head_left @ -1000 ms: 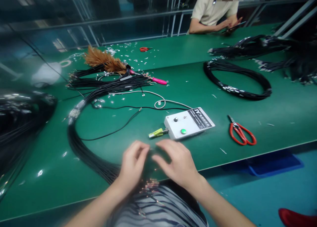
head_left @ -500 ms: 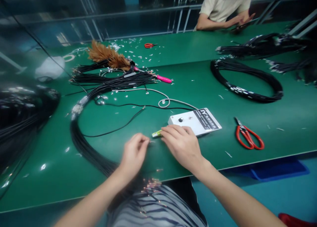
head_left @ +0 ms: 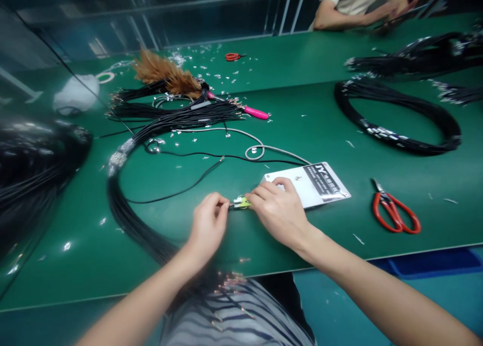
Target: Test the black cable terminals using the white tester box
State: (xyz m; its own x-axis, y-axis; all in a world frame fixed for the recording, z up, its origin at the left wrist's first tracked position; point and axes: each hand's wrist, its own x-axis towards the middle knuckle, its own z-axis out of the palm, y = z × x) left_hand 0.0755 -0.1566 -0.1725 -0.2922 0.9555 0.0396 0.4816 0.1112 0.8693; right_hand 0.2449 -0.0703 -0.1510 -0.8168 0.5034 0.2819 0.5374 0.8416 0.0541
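My left hand (head_left: pixel 207 223) pinches the end of a thin black cable (head_left: pixel 231 205) between thumb and fingertips. The cable's tip meets a yellow-green and white clip (head_left: pixel 241 201) on the left side of a white control box (head_left: pixel 292 180). My right hand (head_left: pixel 277 210) has its thumb and fingers closed on that clip. It covers the box's near left part. Below my left hand, a thick bundle of black cables (head_left: pixel 130 230) curves toward the table edge, its copper-coloured ends (head_left: pixel 230 281) lying at my lap.
Red-handled cutters (head_left: pixel 394 210) lie at the right. A coiled black cable bundle (head_left: pixel 400 142) is behind them. Toward the back are a brown feathery duster (head_left: pixel 166 74), a pink handle (head_left: pixel 256 112) and small red scissors (head_left: pixel 233 57). A person (head_left: pixel 354 9) sits across the table (head_left: pixel 302 99).
My left hand has brought the cable's end to the clip, whose white and green parts show more now. The right hand stays at the clip. The view has shifted slightly.
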